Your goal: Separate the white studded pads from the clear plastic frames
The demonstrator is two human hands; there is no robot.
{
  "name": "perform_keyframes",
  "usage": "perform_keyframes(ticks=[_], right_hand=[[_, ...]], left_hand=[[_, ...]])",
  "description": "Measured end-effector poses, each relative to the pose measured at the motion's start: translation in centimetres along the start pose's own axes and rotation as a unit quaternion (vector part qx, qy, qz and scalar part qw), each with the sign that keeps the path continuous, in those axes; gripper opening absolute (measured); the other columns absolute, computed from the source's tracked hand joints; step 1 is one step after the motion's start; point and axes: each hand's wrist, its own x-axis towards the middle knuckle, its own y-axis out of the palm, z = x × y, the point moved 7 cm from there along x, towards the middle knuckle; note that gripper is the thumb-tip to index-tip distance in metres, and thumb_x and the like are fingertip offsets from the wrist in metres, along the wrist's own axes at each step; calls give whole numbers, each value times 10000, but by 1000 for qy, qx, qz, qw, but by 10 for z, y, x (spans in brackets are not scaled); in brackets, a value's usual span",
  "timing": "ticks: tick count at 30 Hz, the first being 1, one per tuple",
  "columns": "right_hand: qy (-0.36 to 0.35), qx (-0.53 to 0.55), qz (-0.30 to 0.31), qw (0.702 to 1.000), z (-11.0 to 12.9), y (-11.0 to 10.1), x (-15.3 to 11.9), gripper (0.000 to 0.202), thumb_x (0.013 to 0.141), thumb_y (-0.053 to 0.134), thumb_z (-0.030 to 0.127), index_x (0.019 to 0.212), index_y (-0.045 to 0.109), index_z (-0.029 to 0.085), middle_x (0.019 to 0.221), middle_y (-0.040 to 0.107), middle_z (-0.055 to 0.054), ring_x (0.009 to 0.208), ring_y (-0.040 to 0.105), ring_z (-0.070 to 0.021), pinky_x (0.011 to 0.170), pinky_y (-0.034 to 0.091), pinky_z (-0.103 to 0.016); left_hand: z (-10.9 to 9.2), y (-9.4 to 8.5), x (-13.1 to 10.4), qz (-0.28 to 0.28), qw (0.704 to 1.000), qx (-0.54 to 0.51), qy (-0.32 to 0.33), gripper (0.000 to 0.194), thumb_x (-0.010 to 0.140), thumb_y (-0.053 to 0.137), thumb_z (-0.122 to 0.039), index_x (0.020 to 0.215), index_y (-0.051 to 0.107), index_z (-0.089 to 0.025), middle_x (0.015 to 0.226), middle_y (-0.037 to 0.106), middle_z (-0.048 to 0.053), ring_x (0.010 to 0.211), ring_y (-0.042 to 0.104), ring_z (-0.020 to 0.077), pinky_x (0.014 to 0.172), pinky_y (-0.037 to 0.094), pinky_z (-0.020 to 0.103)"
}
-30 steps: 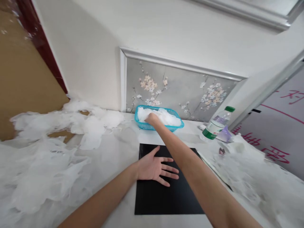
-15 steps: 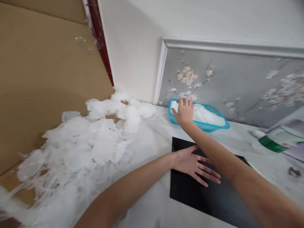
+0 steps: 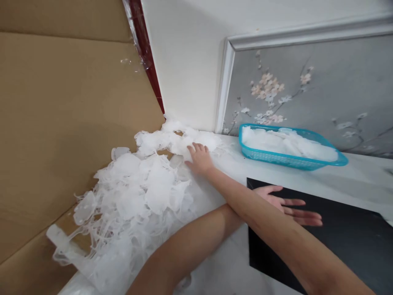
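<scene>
My arms cross, the right forearm over the left. My right hand (image 3: 201, 159) reaches to the right edge of a heap of thin white translucent pieces (image 3: 135, 184), fingers apart and touching or just over them. Palm up, my left hand (image 3: 284, 205) has its fingers spread over a black flat sheet (image 3: 344, 229), nothing in it; the right forearm hides part of it. Behind the sheet stands a blue plastic basket (image 3: 285, 160) with white flat pieces (image 3: 276, 141) inside.
Large brown cardboard (image 3: 67, 102) rises at the left behind the heap. A white wall (image 3: 190, 61) and a grey floral panel (image 3: 301, 94) in a white frame stand behind the white table (image 3: 227, 166).
My right hand has moved left from the basket to the white heap. My left hand stays over the black sheet and has turned its palm up. The view has shifted left.
</scene>
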Motion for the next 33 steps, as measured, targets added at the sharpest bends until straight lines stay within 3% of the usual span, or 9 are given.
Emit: perform_keyframes(ticks=[3,7,11,14,17,23,29,33], right_hand=[[23,21,16,999,-24,5,5,220,870,581,190,1077,575,115,1124,537,-121,1060,468,-262,927,364,-448],[35,63,-15,997,-27,-7,3,113,908,511,158,981,591,126,1050,549,-66,1008,499,-199,924,379,-393],[78,133,-90,984,-29,-24,1,309,909,394,104,1191,515,139,1110,501,-109,1007,497,-199,886,402,-309],[130,181,-143,964,-38,-29,-3,400,850,435,82,1248,426,119,1159,448,-123,1024,486,-191,857,416,-273],[197,209,-179,941,-52,-28,-10,320,803,505,107,1121,473,103,1117,462,-132,984,494,-205,824,424,-289],[294,247,-195,903,-72,-28,-22,89,793,561,217,767,582,134,833,558,-81,802,527,-212,744,418,-313],[283,317,-204,882,-68,-38,-22,178,815,565,268,700,631,149,765,609,-42,676,536,-158,671,404,-265],[262,363,-204,870,-64,-42,-33,199,790,591,282,641,625,154,623,586,-5,536,506,-127,560,389,-239]], left_hand=[[-2,5,-13,-65,995,-71,-7,688,894,7,-436,1023,638,-195,1342,464,155,1177,520,225,1003,259,484],[-9,33,-27,-42,998,-50,4,517,923,145,-333,1077,619,-194,1445,349,129,1274,415,189,1056,164,433],[0,17,-20,-86,992,-88,-19,556,911,145,-412,1043,640,-198,1422,386,107,1268,417,220,1052,163,472],[6,-1,-11,-123,984,-123,-35,680,875,67,-493,1002,654,-175,1332,469,139,1202,476,261,1018,198,540],[5,2,-9,-146,979,-132,-58,705,866,21,-457,944,663,-175,1288,492,142,1149,507,249,978,249,542],[-6,26,-21,-261,955,-117,-84,580,864,128,-436,834,647,-178,1277,494,124,1082,524,226,982,229,517],[-8,37,-25,-243,958,-131,-79,526,891,170,-389,893,634,-141,1159,545,148,982,554,231,1004,181,529],[-12,40,-24,-182,969,-150,-70,446,909,239,-358,985,602,-112,1078,579,137,994,565,239,1029,154,499]])
